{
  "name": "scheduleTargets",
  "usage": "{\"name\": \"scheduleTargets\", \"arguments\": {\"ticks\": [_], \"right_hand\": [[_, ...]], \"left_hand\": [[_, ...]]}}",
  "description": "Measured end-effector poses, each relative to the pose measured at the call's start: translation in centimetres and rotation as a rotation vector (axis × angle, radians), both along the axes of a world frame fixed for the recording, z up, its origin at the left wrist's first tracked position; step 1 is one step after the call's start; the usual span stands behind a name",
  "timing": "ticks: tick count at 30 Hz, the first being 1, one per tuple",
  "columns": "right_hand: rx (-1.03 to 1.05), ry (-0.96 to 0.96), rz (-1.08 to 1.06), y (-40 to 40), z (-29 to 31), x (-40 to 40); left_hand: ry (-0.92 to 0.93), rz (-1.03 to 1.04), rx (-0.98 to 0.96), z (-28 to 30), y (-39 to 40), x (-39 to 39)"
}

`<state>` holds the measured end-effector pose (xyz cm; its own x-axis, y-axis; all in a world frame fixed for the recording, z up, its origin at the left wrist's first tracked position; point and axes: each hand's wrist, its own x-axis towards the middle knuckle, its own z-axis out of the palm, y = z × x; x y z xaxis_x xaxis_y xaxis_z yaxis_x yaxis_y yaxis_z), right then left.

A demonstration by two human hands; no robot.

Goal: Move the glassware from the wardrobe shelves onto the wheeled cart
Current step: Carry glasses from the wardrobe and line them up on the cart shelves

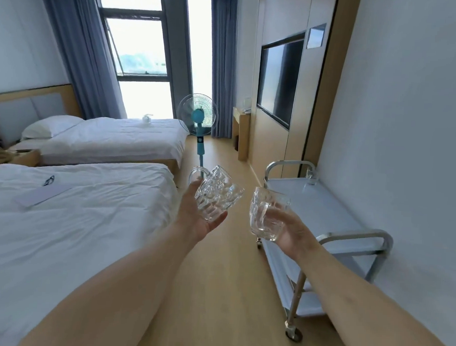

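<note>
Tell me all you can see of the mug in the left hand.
The left mug is clear, thick glass with a dimpled wall and a loop handle at its upper left. It is empty and tilted, mouth up and away from the camera. The left hand cradles it from below, fingers curled round its base, in the air over the floor beside the cart.

Legible text, labels, brands, numbers, signs: none. The plaque on the wall panel above the TV was too blurred to read. The flat card on the near bed showed no readable print.
</note>
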<state>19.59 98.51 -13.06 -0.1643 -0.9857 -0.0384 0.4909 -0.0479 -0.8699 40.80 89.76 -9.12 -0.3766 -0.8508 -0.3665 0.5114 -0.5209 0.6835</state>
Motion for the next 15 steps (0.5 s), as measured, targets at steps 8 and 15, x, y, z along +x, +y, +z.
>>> {"name": "scheduleTargets", "arguments": {"ticks": [8,15], "right_hand": [[0.014,0.017,-0.029,-7.5,-1.7,-4.5],[0.064,-0.016,-0.076,-17.0,-3.1,-10.0]], "left_hand": [[0.001,-0.084,0.031,-2.4,-9.1,-5.2],[-0.065,-0.079,0.011,-4.5,-18.8,-11.6]]}}
